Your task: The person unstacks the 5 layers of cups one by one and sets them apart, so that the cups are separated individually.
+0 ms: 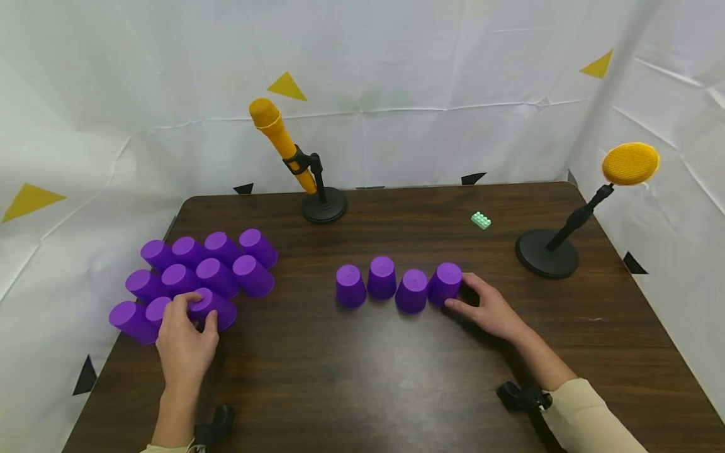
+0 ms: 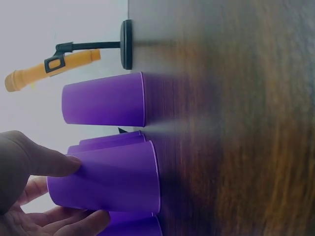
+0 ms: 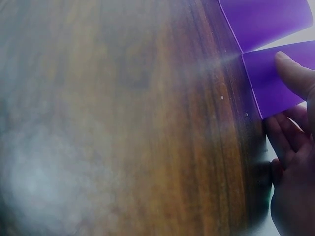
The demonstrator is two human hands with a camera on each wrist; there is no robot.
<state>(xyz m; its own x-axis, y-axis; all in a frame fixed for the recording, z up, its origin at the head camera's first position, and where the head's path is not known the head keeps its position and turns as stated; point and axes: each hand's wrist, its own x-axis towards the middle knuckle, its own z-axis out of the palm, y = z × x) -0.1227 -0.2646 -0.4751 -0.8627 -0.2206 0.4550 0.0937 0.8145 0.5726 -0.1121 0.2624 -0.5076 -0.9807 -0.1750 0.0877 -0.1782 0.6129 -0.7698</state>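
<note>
Upside-down purple plastic cups stand on a dark wooden table [image 1: 351, 390]. At the left, my left hand [image 1: 187, 346] grips the front right cup [image 1: 218, 309] of a block of cups, thumb on one side and fingers on the other. The left wrist view shows that cup [image 2: 108, 177] with its rim close to the tabletop. Several more cups form a zigzag row in the middle. My right hand [image 1: 493, 311] holds the row's rightmost cup [image 1: 445, 283] between thumb and fingers. In the right wrist view this cup [image 3: 270, 83] stands against its neighbour [image 3: 270, 19].
A yellow microphone [image 1: 280, 138] on a black stand is at the back. Another stand with a round yellow head [image 1: 630, 163] occupies the right side. A small mint-green toy brick [image 1: 481, 220] lies at the back right. White sheeting [image 1: 396, 75] hangs behind the table.
</note>
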